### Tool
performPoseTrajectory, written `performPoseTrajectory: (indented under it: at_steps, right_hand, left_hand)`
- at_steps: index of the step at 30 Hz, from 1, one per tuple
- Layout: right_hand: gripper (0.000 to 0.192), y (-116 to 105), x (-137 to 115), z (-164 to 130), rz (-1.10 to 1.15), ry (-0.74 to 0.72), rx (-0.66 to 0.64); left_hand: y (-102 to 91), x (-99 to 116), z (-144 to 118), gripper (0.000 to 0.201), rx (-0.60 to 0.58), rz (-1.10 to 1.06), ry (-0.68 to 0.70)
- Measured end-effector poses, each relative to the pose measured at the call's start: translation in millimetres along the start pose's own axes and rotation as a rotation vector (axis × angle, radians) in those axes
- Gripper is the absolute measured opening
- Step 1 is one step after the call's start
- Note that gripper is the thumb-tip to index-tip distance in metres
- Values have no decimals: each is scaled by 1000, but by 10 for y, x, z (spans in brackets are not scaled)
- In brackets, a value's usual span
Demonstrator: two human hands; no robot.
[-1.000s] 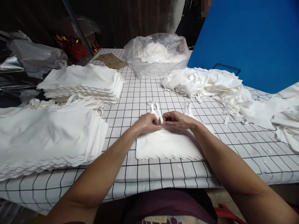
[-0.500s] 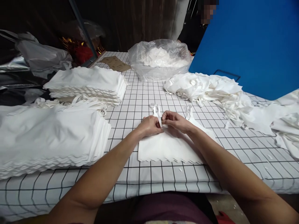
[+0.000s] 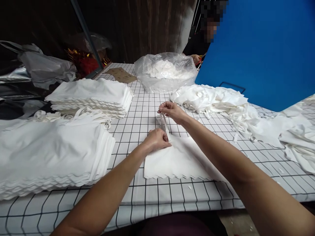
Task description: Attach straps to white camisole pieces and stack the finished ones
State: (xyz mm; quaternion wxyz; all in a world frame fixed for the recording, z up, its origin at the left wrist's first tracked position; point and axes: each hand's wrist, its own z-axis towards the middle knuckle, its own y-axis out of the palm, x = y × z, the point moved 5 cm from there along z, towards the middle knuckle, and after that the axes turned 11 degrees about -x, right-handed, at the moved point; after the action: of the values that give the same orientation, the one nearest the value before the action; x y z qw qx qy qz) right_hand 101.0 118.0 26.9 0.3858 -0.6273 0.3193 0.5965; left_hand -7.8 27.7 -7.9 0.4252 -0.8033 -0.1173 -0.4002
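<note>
A small white garment (image 3: 176,160) with a scalloped lower edge lies flat on the grid-patterned table (image 3: 147,105) in front of me. My left hand (image 3: 157,139) presses down on its upper left corner, where a thin white strap (image 3: 164,123) starts. My right hand (image 3: 172,110) pinches the far end of that strap and holds it stretched away from me, a little above the table. My right forearm crosses over the garment's right half and hides its other strap.
Two stacks of folded white garments sit at my left, one near (image 3: 49,154) and one further back (image 3: 92,95). A loose heap of white pieces (image 3: 221,101) lies at the right, a clear plastic bag of white cloth (image 3: 167,70) behind. A blue board (image 3: 265,49) stands at right; another person's hand (image 3: 197,59) shows beyond it.
My right hand has left my left hand and moved away from me along the strap, drawing it out straight. My left hand stays on the garment's corner. The camera has tilted up slightly.
</note>
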Motion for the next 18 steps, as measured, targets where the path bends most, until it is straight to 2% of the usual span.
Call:
performPoseTrajectory:
  at_steps: [3, 5, 8, 11, 14, 17, 18]
  right_hand:
    - [19, -48, 145, 213, -352, 28, 44]
    - [20, -31, 255, 249, -616, 97, 103]
    - [25, -26, 340, 222, -775, 165, 201]
    - [23, -220, 297, 53, -905, 232, 266]
    - [28, -675, 199, -524, -1066, 371, 386]
    - [38, -1253, 194, -1441, -1091, 566, 610]
    - [43, -1436, 234, -1761, -1073, 679, 698]
  left_hand:
    - [-2, 68, -35, 18, -5, 43, -10]
    - [-18, 123, -79, 19, 40, 93, -15]
    - [-66, 144, -126, 31, 133, 178, -54]
    - [-88, 96, -90, 39, 117, 222, -90]
    - [-88, 41, -48, 45, 85, 234, -120]
    - [-85, 15, -34, 47, 99, 235, -105]
    - [-82, 15, -30, 48, 109, 235, -88]
